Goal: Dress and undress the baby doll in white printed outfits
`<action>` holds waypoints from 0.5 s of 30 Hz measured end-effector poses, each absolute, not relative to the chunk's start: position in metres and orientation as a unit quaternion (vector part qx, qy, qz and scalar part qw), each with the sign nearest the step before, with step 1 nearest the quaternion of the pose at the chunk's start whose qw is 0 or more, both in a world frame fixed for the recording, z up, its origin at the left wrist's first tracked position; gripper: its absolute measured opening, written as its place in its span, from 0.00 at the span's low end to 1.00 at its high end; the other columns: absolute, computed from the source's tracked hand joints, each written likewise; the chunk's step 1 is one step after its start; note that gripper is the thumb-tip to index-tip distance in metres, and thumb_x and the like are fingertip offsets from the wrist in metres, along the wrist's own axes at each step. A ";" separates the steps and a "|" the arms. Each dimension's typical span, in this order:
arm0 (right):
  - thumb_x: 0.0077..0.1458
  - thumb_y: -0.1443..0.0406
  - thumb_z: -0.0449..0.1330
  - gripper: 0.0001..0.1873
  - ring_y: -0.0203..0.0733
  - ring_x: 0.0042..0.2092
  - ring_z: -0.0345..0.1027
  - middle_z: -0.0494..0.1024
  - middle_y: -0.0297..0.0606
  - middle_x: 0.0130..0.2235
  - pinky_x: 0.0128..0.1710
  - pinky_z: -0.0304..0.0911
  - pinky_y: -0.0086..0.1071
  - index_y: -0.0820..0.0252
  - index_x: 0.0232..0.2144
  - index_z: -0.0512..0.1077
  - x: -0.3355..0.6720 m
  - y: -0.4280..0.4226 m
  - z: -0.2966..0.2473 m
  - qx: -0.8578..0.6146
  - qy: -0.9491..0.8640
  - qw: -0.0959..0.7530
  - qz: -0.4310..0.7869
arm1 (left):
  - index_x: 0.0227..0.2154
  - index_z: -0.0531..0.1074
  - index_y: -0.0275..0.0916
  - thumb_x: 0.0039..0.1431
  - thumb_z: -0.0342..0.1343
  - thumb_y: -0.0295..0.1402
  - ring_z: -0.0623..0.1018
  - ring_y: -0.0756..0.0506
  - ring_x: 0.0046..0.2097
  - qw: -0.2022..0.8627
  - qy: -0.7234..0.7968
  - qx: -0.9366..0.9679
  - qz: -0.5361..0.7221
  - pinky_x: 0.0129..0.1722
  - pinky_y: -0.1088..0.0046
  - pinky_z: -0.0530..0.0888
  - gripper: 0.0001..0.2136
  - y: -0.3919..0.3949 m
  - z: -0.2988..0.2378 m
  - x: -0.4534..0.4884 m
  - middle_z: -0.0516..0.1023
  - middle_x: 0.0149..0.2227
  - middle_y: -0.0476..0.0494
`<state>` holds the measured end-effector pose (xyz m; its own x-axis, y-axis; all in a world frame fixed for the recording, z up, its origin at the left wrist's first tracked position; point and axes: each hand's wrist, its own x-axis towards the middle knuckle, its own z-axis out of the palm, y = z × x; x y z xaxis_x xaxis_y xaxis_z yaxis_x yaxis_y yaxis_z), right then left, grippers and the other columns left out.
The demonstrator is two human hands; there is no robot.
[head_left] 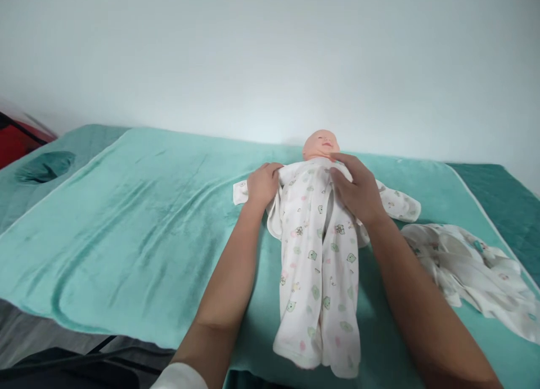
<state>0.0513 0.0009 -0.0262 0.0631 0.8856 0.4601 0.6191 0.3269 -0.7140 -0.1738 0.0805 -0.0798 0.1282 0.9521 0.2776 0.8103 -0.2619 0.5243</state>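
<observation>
A baby doll (321, 144) lies on its back on a teal blanket (139, 220), head towards the wall. It wears a white printed sleepsuit (316, 265) whose legs hang limp towards me. My left hand (262, 184) grips the suit's fabric at the doll's shoulder on the left side, fingers curled closed on the cloth. My right hand (356, 189) lies over the doll's chest, near the neck, fingers bent and pressing the other flap of the suit.
A second crumpled white printed garment (472, 271) lies on the blanket to the right. A darker teal mat (502, 203) shows under the blanket at right and left. A red object (17, 141) stands at the far left. A white wall rises behind.
</observation>
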 end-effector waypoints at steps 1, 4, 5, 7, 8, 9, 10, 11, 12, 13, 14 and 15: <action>0.63 0.60 0.57 0.19 0.50 0.61 0.68 0.76 0.40 0.58 0.63 0.62 0.47 0.54 0.55 0.73 0.037 0.005 -0.019 -0.545 -0.706 0.432 0.130 | 0.48 0.78 0.50 0.66 0.44 0.31 0.79 0.40 0.52 0.123 0.593 0.742 0.286 0.49 0.63 0.72 0.18 0.079 -0.079 -0.173 0.81 0.50 0.46; 0.62 0.64 0.57 0.19 0.55 0.57 0.70 0.77 0.48 0.55 0.57 0.66 0.47 0.61 0.54 0.72 -0.011 0.024 -0.001 -0.555 -0.800 0.210 0.088 | 0.49 0.77 0.48 0.67 0.45 0.32 0.79 0.39 0.52 0.107 0.591 0.750 0.277 0.48 0.63 0.72 0.17 0.073 -0.075 -0.172 0.81 0.50 0.45; 0.63 0.65 0.55 0.18 0.56 0.54 0.71 0.78 0.51 0.52 0.54 0.67 0.47 0.65 0.53 0.73 -0.025 0.032 0.001 -0.562 -0.817 0.111 0.068 | 0.48 0.77 0.48 0.67 0.45 0.32 0.79 0.39 0.51 0.101 0.592 0.753 0.269 0.47 0.63 0.72 0.16 0.071 -0.073 -0.172 0.81 0.50 0.44; 0.63 0.69 0.53 0.17 0.59 0.55 0.70 0.77 0.55 0.52 0.54 0.66 0.49 0.68 0.51 0.74 -0.047 0.048 0.002 -0.565 -0.824 -0.010 0.042 | 0.46 0.76 0.47 0.68 0.44 0.34 0.79 0.39 0.50 0.091 0.601 0.756 0.243 0.45 0.63 0.71 0.15 0.068 -0.070 -0.172 0.81 0.47 0.43; 0.63 0.70 0.53 0.17 0.61 0.56 0.68 0.76 0.57 0.53 0.54 0.65 0.50 0.69 0.50 0.74 -0.055 0.055 0.000 -0.566 -0.823 -0.038 0.036 | 0.46 0.76 0.47 0.68 0.44 0.35 0.79 0.39 0.50 0.089 0.606 0.756 0.230 0.45 0.64 0.71 0.15 0.067 -0.069 -0.173 0.81 0.46 0.43; 0.62 0.71 0.54 0.17 0.63 0.57 0.67 0.75 0.59 0.54 0.55 0.64 0.51 0.70 0.50 0.75 -0.060 0.062 -0.003 -0.569 -0.820 -0.051 0.034 | 0.45 0.76 0.47 0.69 0.43 0.35 0.79 0.39 0.50 0.087 0.610 0.756 0.219 0.45 0.64 0.70 0.14 0.066 -0.067 -0.173 0.81 0.46 0.42; 0.61 0.71 0.55 0.16 0.64 0.58 0.67 0.74 0.60 0.55 0.54 0.64 0.52 0.70 0.49 0.75 -0.063 0.068 -0.005 -0.574 -0.816 -0.057 0.034 | 0.45 0.75 0.47 0.69 0.43 0.36 0.79 0.40 0.50 0.087 0.615 0.755 0.211 0.45 0.65 0.70 0.14 0.066 -0.066 -0.173 0.81 0.47 0.43; 0.60 0.71 0.56 0.16 0.65 0.57 0.67 0.75 0.60 0.54 0.54 0.64 0.52 0.70 0.49 0.76 -0.065 0.074 -0.008 -0.577 -0.813 -0.070 0.033 | 0.46 0.75 0.47 0.69 0.43 0.36 0.79 0.40 0.50 0.086 0.619 0.753 0.204 0.46 0.65 0.70 0.14 0.066 -0.066 -0.172 0.81 0.47 0.43; 0.58 0.71 0.58 0.15 0.64 0.56 0.69 0.76 0.59 0.52 0.53 0.64 0.52 0.68 0.48 0.77 -0.065 0.079 -0.011 -0.580 -0.810 -0.084 0.034 | 0.46 0.75 0.47 0.69 0.44 0.36 0.79 0.40 0.51 0.085 0.624 0.751 0.200 0.46 0.65 0.70 0.14 0.066 -0.066 -0.172 0.81 0.48 0.43; 0.57 0.70 0.59 0.14 0.63 0.53 0.71 0.78 0.57 0.50 0.52 0.65 0.52 0.67 0.46 0.78 -0.065 0.083 -0.012 -0.581 -0.807 -0.099 0.036 | 0.47 0.75 0.47 0.69 0.44 0.35 0.79 0.40 0.51 0.083 0.628 0.748 0.198 0.46 0.65 0.70 0.14 0.066 -0.066 -0.172 0.80 0.49 0.43; 0.56 0.70 0.61 0.13 0.62 0.51 0.73 0.80 0.55 0.47 0.50 0.65 0.51 0.65 0.44 0.78 -0.063 0.087 -0.013 -0.581 -0.805 -0.114 0.040 | 0.48 0.74 0.48 0.68 0.45 0.34 0.79 0.41 0.51 0.080 0.632 0.744 0.201 0.46 0.65 0.70 0.14 0.066 -0.067 -0.172 0.80 0.49 0.44; 0.55 0.68 0.62 0.13 0.61 0.48 0.74 0.81 0.53 0.44 0.49 0.65 0.51 0.63 0.44 0.78 -0.062 0.090 -0.012 -0.578 -0.804 -0.130 0.044 | 0.49 0.74 0.48 0.68 0.45 0.33 0.79 0.41 0.51 0.078 0.635 0.740 0.207 0.46 0.65 0.70 0.14 0.066 -0.068 -0.172 0.80 0.50 0.44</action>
